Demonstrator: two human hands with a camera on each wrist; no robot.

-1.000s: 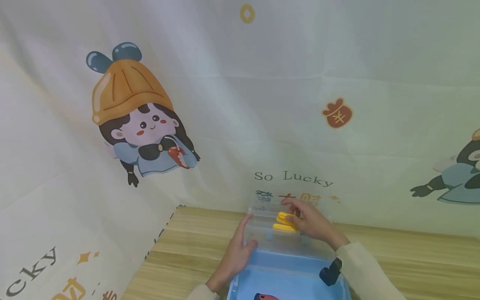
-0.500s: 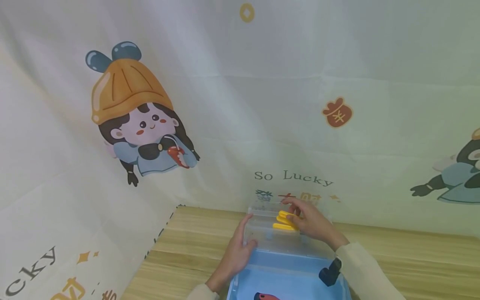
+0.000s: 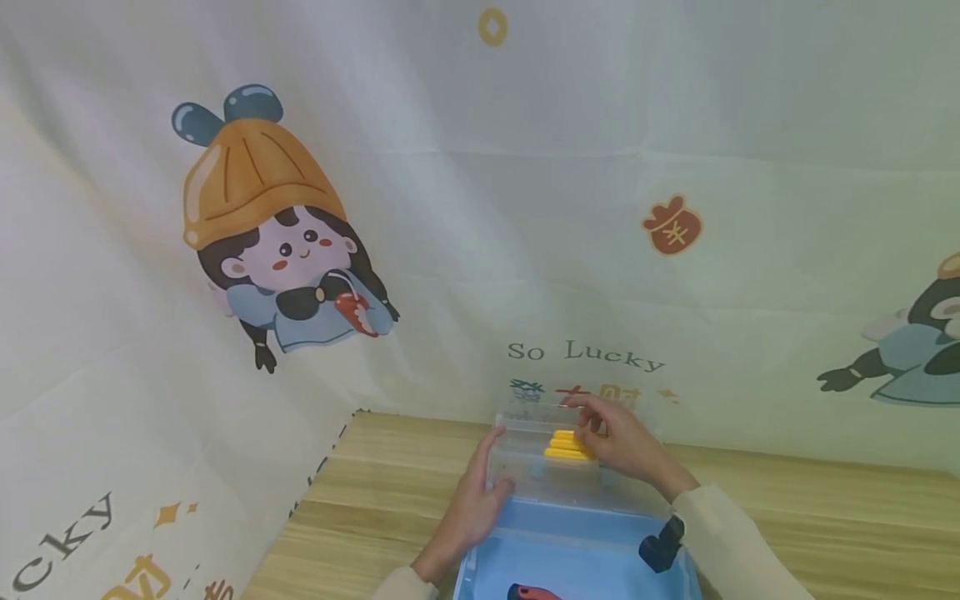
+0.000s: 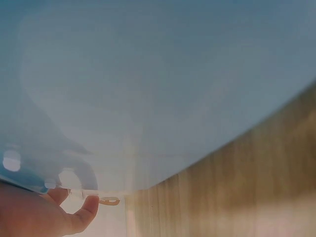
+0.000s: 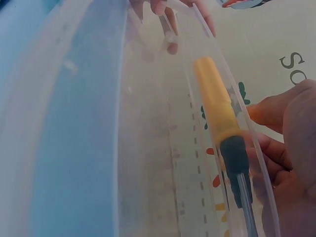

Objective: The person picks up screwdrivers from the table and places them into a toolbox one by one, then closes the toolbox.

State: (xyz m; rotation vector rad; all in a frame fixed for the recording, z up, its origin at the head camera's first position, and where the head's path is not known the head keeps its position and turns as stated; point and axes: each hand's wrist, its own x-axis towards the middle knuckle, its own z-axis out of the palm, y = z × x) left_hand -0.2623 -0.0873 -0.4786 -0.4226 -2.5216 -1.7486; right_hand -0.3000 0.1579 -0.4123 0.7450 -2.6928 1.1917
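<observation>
In the head view, a blue toolbox stands with its clear lid raised at the back. My left hand grips the lid's left side, thumb in front and fingers behind. Several yellow-handled screwdrivers lie side by side in the lid, handles pointing left. My right hand pinches at the right end of the upper handle, covering the shafts. One screwdriver shows close up in the right wrist view, with a black collar and metal shaft, my right hand beside it.
A red and black object lies inside the box, partly cut off by the frame. The box sits on a wood-grain table. A printed cloth hangs behind the table. A black wrist camera hangs over the box's right side.
The upper yellow handle has come down from a tilt and lines up with the others. My right hand barely shifts. My left hand stays on the lid.
</observation>
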